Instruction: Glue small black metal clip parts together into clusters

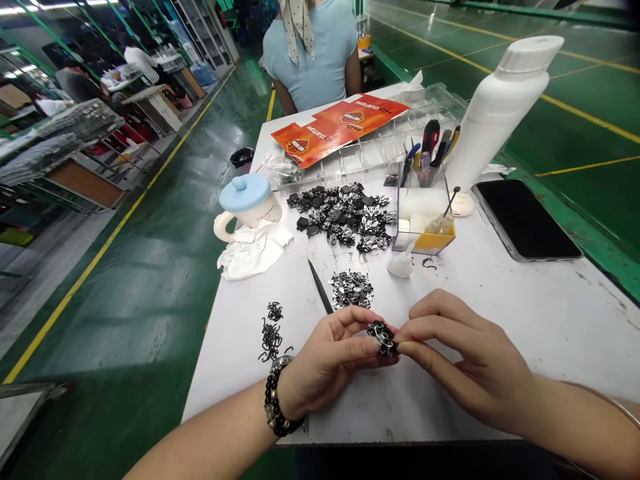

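My left hand (pixel 327 363) and my right hand (pixel 463 357) meet above the near part of the white table (pixel 525 320). Both pinch one small black-and-silver metal piece (pixel 383 337) between fingertips. My left wrist wears a dark bead bracelet (pixel 274 407). Just beyond my hands lies a small heap of silvery pieces (pixel 351 289), and beside it black tweezers (pixel 320 287). A larger pile of black and silver pieces (pixel 345 217) lies farther back. Small black curled bits (pixel 271 330) are scattered to the left of my left hand.
A lidded mug (pixel 247 207) and a white cloth (pixel 253 252) sit at the left. A clear tool box (pixel 425 220), a white bottle (pixel 500 107), a phone (pixel 525 220) and an orange carton (pixel 340 127) stand behind. A person in a blue shirt (pixel 313 53) stands at the far end.
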Demonstrator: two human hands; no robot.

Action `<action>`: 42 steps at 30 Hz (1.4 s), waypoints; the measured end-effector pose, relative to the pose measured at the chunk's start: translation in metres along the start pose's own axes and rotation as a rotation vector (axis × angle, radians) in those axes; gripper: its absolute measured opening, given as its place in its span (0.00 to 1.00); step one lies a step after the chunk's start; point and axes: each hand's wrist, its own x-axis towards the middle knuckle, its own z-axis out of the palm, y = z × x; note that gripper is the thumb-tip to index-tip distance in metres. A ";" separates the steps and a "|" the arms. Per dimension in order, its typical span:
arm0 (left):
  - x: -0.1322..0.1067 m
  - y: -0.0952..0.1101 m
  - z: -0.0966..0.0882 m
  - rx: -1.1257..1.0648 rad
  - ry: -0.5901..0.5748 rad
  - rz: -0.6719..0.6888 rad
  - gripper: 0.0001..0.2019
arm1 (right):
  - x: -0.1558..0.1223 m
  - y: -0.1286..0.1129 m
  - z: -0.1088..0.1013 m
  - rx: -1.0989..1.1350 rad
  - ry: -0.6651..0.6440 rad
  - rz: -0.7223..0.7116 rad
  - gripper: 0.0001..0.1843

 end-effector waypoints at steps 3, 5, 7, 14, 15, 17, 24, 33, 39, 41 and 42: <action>0.000 0.000 0.001 -0.004 -0.002 0.020 0.13 | -0.001 0.000 0.000 -0.005 -0.004 0.002 0.06; -0.001 0.000 0.001 0.004 0.007 0.029 0.12 | -0.001 0.000 0.001 -0.014 -0.005 0.001 0.06; -0.001 0.001 0.002 0.013 0.017 0.033 0.12 | -0.002 0.000 0.001 -0.024 0.004 -0.003 0.06; -0.002 0.002 0.002 -0.005 0.004 0.038 0.14 | -0.004 -0.001 0.003 -0.082 0.089 -0.081 0.10; -0.002 0.002 0.002 -0.011 -0.002 0.036 0.14 | -0.004 -0.001 0.003 -0.086 0.094 -0.088 0.12; -0.002 0.002 0.001 -0.022 -0.018 0.035 0.14 | -0.004 -0.002 0.003 -0.095 0.099 -0.088 0.13; -0.002 0.002 0.001 -0.028 -0.034 0.036 0.14 | -0.003 -0.003 0.002 -0.062 0.112 -0.048 0.09; -0.002 0.001 0.000 -0.027 -0.045 0.032 0.13 | -0.004 -0.001 0.004 0.052 0.059 0.043 0.08; -0.002 0.001 0.000 -0.019 -0.057 0.028 0.13 | -0.003 -0.001 0.007 0.003 0.078 -0.009 0.07; -0.001 0.001 0.000 -0.018 -0.055 0.027 0.13 | -0.003 -0.002 0.007 0.001 0.074 -0.018 0.07; -0.001 0.001 0.000 -0.017 -0.055 0.026 0.13 | -0.003 -0.002 0.007 0.001 0.072 -0.019 0.07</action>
